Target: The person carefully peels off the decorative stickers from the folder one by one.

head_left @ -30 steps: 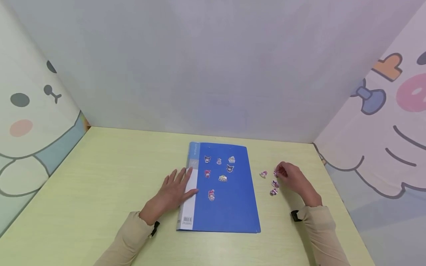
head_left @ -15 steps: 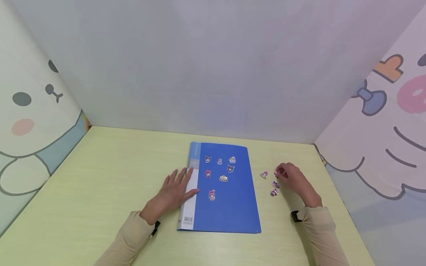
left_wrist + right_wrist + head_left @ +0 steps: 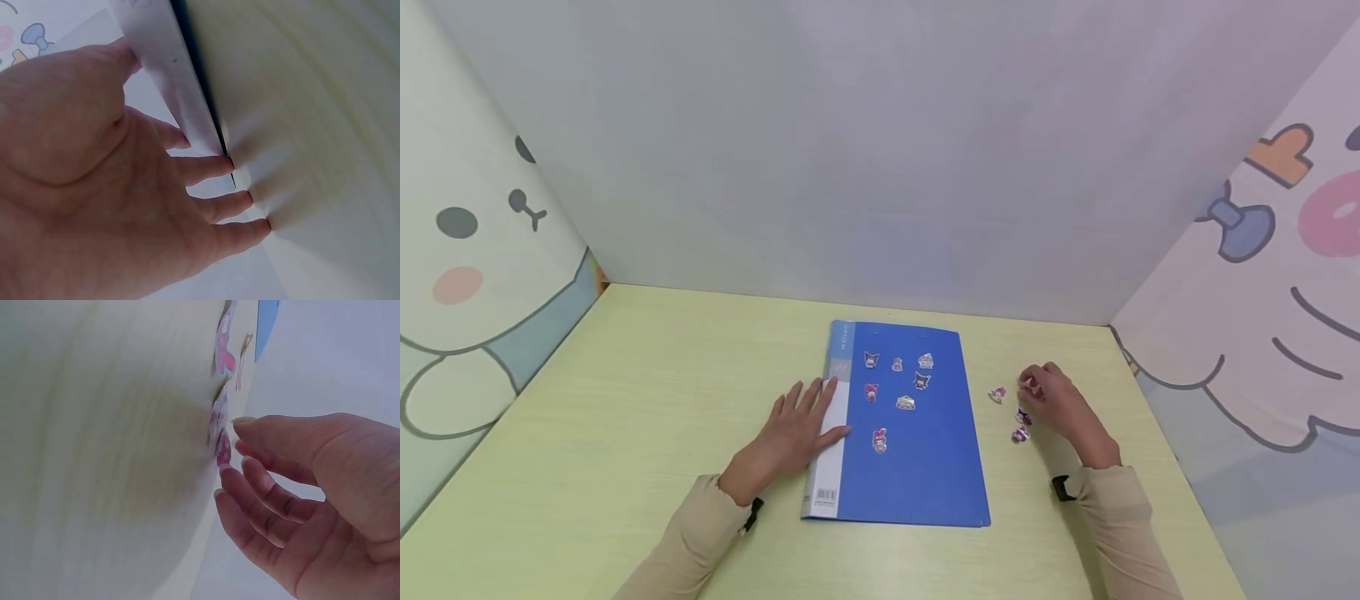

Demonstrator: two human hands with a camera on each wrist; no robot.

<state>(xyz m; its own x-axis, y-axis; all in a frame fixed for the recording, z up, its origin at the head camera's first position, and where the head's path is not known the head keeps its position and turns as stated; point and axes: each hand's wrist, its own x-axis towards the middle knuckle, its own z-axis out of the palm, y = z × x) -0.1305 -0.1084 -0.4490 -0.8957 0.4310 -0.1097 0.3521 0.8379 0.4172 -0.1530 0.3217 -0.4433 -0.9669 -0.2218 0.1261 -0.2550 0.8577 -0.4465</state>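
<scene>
A blue folder [image 3: 910, 475] with a pale spine lies on the table, bearing several small cartoon stickers [image 3: 879, 441]. My left hand [image 3: 793, 429] rests over the spine with its fingers spread; the left wrist view shows its fingertips reaching past the spine's edge to the tabletop. To the right of the folder, my right hand [image 3: 1058, 404] bends its fingers and thumb down at a small sticker. In the right wrist view a purple-pink sticker [image 3: 223, 450] is close to the fingertips; whether they pinch it is unclear. Nearby lie a pink sticker [image 3: 997, 394] and two purple stickers [image 3: 1019, 434].
The pale yellow table [image 3: 625, 417] extends to both sides of the folder. A grey-white wall [image 3: 865, 167] stands behind it, and panels with cartoon prints [image 3: 1232, 333] rise at left and right.
The camera view has shifted slightly. My right hand's fingertips have shifted a little at the sticker, whose purple part shows less now. My left hand stays on the folder.
</scene>
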